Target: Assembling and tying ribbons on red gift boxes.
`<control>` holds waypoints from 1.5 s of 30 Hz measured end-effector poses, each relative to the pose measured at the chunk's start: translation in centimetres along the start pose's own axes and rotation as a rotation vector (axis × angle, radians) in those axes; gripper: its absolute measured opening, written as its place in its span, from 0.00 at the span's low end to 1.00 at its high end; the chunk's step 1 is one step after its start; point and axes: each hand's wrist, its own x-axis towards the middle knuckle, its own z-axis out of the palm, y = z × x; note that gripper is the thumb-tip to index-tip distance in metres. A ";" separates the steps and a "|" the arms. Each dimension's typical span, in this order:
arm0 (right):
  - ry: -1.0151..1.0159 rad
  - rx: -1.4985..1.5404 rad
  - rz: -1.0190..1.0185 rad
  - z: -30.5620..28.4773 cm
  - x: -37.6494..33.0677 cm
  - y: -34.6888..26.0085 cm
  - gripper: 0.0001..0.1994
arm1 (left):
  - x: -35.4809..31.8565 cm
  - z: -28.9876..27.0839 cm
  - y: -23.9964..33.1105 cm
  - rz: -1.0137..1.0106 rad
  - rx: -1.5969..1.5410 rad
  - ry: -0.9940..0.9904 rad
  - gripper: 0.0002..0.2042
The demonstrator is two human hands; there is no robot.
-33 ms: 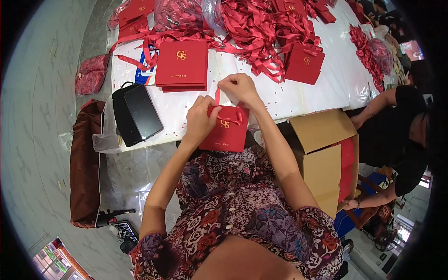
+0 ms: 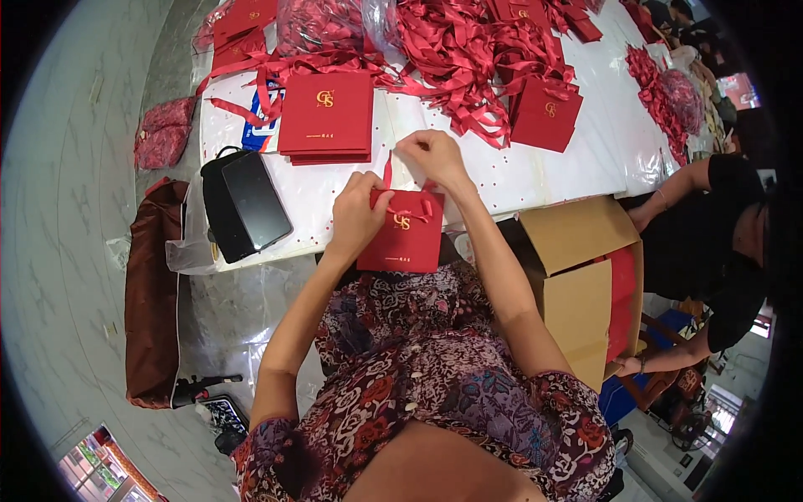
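The red bag (image 2: 401, 251) sits at the table's near edge, just before the person's lap, its top turned to the far side. The left hand (image 2: 358, 211) has it clamped at the far left corner, thumb in front. The right hand (image 2: 433, 157), beyond the far right corner, has its fingertips drawn together near a ribbon strand (image 2: 387, 171) (whether they pinch it, one cannot tell). Good handling here probably means keeping the left thumb firm, the ribbon flat and untwisted, and any pull gentle, sparing the rim.
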 end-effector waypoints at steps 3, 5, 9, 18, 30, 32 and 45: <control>0.189 -0.232 -0.127 -1.4 -1.2 0.3 0.15 | -0.3 -0.4 -0.6 -0.025 0.028 -0.017 0.09; 0.194 -0.333 -0.077 -2.3 -2.5 -0.3 0.15 | -0.2 -0.4 -0.6 -0.046 0.067 -0.002 0.09; 0.122 -0.523 0.033 -2.1 -3.4 0.0 0.15 | 1.0 0.3 -0.8 0.089 0.196 0.088 0.10; 0.092 -0.194 -0.156 0.6 -2.5 0.9 0.10 | 2.1 3.3 -1.7 0.014 0.304 0.017 0.10; -0.081 0.319 -0.065 3.0 -1.6 2.4 0.10 | 1.2 2.2 -0.8 -0.041 0.019 0.142 0.06; -0.106 0.382 -0.066 2.8 -1.5 2.6 0.10 | 1.1 2.0 -0.4 -0.035 0.037 0.144 0.05; 0.163 -0.101 -0.372 2.6 -2.5 -0.4 0.08 | -3.5 -1.5 0.6 -0.315 -0.368 0.048 0.23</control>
